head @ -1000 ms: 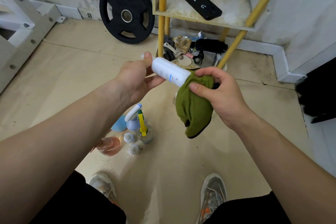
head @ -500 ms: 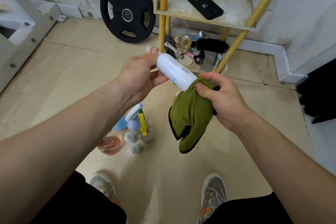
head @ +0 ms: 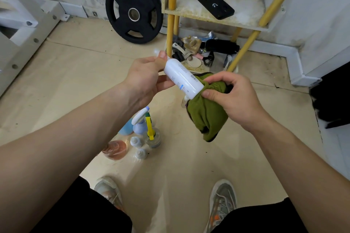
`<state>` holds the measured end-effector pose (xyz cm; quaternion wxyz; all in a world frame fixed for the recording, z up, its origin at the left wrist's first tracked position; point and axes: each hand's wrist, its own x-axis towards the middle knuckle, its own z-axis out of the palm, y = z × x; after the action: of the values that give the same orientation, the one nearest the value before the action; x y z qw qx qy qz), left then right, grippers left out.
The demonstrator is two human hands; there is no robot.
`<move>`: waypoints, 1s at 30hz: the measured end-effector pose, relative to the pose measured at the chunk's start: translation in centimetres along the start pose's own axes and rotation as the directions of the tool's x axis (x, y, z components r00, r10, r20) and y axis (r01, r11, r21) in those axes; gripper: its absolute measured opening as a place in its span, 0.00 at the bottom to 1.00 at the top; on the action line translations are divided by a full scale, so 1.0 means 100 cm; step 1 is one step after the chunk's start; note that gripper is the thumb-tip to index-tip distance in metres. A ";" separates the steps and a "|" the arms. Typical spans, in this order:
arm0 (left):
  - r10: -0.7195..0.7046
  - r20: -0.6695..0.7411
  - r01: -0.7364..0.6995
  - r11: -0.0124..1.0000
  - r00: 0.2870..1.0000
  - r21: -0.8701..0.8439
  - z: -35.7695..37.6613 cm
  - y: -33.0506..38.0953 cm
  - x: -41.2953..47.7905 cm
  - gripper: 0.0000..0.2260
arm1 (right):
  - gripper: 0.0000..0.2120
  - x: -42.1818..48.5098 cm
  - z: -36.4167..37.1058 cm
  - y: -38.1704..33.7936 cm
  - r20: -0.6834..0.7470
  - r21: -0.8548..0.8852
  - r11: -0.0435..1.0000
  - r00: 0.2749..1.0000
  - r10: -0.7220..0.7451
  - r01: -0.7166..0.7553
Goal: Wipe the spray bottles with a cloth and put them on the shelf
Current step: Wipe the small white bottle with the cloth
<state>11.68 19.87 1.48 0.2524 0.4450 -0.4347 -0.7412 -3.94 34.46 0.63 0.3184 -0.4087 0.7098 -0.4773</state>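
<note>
Green cloth [head: 206,115] is bunched in the right hand [head: 233,98] around the white spray bottle's [head: 182,78] base; the left hand [head: 145,79] pinches its neck, steadying it for wiping before shelving.

We see a white spray bottle [head: 182,78] with small dark print against an olive-green cloth [head: 207,117]. The shelf [head: 212,17] has yellow posts and a stained cream board bearing a black phone [head: 214,3]. On the beige floor [head: 75,66] stand pink [head: 115,150], blue [head: 127,128] and yellow-triggered [head: 150,129] bottles beside a black weight plate [head: 134,10].
</note>
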 end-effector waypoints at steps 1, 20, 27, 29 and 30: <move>0.012 0.007 -0.013 1.000 1.000 0.022 -0.001 0.001 0.001 0.11 | 0.13 0.000 0.000 0.001 0.017 -0.020 1.000 1.000 0.007 -0.007; 0.090 0.506 -0.372 0.787 0.858 0.491 0.007 -0.010 -0.011 0.23 | 0.17 0.003 -0.007 -0.014 0.045 0.258 0.949 0.979 -0.200 0.182; 0.042 0.508 -0.370 0.736 0.861 0.566 0.007 -0.010 -0.015 0.28 | 0.19 0.002 -0.012 -0.011 0.249 0.230 0.967 0.953 -0.171 0.113; 0.036 0.512 -0.371 0.733 0.858 0.570 0.008 -0.013 -0.017 0.28 | 0.16 0.002 -0.013 -0.010 0.254 0.196 0.974 0.954 -0.160 0.111; 0.041 0.507 -0.365 0.744 0.861 0.560 0.009 -0.014 -0.018 0.26 | 0.15 0.002 -0.013 -0.009 0.246 0.191 0.975 0.957 -0.156 0.110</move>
<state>11.80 22.36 1.25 0.0562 0.2621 -0.7545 -0.5990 -4.90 34.62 1.94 0.4104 -0.4848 0.5880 -0.5008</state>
